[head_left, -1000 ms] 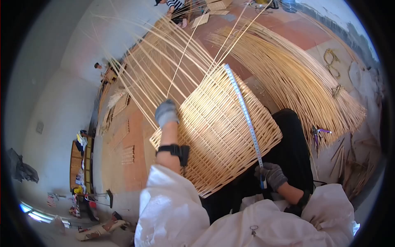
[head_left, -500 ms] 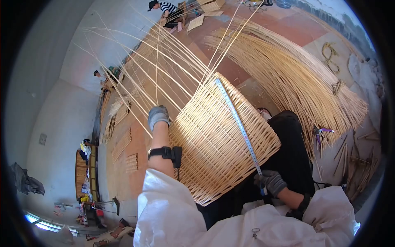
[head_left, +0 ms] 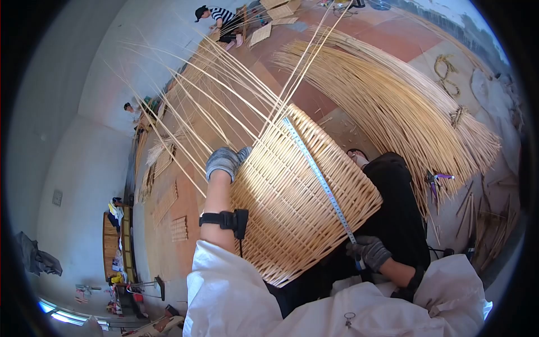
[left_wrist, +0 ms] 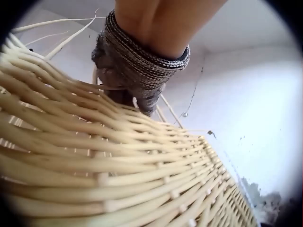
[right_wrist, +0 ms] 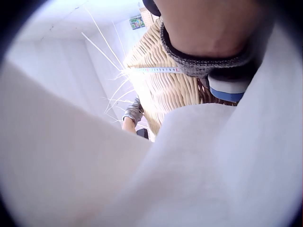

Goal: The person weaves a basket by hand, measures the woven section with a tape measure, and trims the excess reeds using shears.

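A woven wicker basket (head_left: pixel 303 196) lies tilted across the lap, long loose canes fanning from its upper left edge. The gloved left hand (head_left: pixel 225 163) grips that edge; in the left wrist view the hand (left_wrist: pixel 137 68) has its fingers bent over the weave (left_wrist: pixel 142 165), tips partly hidden. A pale blue measuring tape (head_left: pixel 319 175) runs along the basket's right side. At its lower end the gloved right hand (head_left: pixel 370 253) holds the tape case, mostly hidden in the head view. The right wrist view shows the blue and white case (right_wrist: pixel 227 90) beneath the glove (right_wrist: pixel 199 66).
A large tied bundle of canes (head_left: pixel 382 101) lies on the floor to the right, with purple-handled cutters (head_left: pixel 435 178) at its near end. Cut pieces are scattered nearby. A person in a striped top (head_left: pixel 222 19) sits at the back, another person farther left.
The basket and the tape's upper end have shifted down and left in the head view. The left hand has moved slightly left and now lies against the basket's edge. The right hand stays near the lap.
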Demonstrator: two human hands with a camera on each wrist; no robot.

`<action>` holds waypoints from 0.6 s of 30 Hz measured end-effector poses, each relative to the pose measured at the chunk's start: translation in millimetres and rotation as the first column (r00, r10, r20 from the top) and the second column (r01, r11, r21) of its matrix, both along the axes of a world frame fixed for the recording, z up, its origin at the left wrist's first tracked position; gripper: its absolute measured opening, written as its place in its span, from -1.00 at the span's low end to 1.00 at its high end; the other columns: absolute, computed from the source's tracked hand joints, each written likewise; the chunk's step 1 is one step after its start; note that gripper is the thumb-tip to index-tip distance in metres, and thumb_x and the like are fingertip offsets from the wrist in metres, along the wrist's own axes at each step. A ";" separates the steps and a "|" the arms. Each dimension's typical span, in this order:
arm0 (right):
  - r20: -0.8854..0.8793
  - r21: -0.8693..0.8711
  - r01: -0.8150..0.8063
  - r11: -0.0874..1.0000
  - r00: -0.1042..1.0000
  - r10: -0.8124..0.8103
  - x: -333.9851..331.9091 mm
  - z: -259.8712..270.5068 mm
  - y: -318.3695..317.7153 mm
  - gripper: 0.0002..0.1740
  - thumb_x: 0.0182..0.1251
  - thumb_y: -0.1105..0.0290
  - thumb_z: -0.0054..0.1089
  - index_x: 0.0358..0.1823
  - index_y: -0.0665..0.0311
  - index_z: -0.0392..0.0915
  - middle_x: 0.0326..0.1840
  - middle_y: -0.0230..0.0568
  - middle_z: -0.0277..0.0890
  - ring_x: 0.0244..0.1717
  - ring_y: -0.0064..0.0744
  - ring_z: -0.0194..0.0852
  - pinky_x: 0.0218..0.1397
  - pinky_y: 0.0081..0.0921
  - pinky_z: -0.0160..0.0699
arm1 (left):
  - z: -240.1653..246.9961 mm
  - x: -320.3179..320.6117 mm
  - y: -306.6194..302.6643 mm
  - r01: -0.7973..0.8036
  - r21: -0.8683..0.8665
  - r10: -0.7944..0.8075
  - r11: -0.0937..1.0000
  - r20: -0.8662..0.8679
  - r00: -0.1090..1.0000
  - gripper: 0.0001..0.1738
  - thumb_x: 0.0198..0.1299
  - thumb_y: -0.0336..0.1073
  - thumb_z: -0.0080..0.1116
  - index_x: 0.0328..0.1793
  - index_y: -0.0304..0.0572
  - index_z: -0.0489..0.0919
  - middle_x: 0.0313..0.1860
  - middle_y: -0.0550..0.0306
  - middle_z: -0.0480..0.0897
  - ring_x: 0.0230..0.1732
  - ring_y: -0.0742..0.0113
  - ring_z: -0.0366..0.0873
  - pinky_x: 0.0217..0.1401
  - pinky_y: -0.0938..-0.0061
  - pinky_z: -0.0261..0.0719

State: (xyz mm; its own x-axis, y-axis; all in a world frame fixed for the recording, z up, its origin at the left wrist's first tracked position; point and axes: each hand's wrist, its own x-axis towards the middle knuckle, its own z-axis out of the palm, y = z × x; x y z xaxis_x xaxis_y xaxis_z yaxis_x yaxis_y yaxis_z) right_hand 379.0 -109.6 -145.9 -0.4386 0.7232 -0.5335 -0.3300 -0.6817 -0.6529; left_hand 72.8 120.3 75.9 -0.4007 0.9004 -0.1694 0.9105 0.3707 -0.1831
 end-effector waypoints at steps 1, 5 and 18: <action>-0.005 0.004 0.000 1.000 1.000 0.000 0.6 -0.3 0.0 -0.78 0.17 0.56 0.02 -0.14 0.43 0.46 -0.26 -0.14 0.53 -0.31 -0.42 0.50 -0.25 -0.61 0.46 | -3.6 -0.5 -0.2 0.014 0.057 -0.012 0.998 -0.027 1.000 -0.24 -0.05 0.36 -0.05 -0.27 -0.33 0.60 -0.26 -0.19 0.58 -0.14 -0.02 0.53 -0.07 0.31 0.43; 0.029 0.014 -0.050 0.999 0.998 0.049 2.8 1.7 0.7 -0.77 0.17 0.55 0.01 -0.13 0.45 0.45 -0.27 -0.14 0.52 -0.30 -0.42 0.50 -0.23 -0.60 0.46 | -10.1 -3.1 -19.6 -0.242 0.374 0.150 0.896 0.258 0.954 -0.32 0.01 0.29 -0.07 -0.28 -0.26 0.62 -0.34 -0.14 0.60 -0.17 0.08 0.56 -0.08 0.35 0.44; -0.048 -0.031 -0.017 0.999 0.999 0.015 3.3 -7.0 -2.7 -0.79 0.21 0.52 -0.02 -0.15 0.46 0.47 -0.28 -0.14 0.52 -0.27 -0.43 0.49 -0.16 -0.57 0.46 | -1.5 51.8 28.7 0.046 0.041 -0.048 0.998 0.045 0.998 -0.16 -0.03 0.43 -0.19 -0.26 -0.34 0.59 -0.24 -0.18 0.58 -0.06 -0.03 0.50 -0.01 0.31 0.39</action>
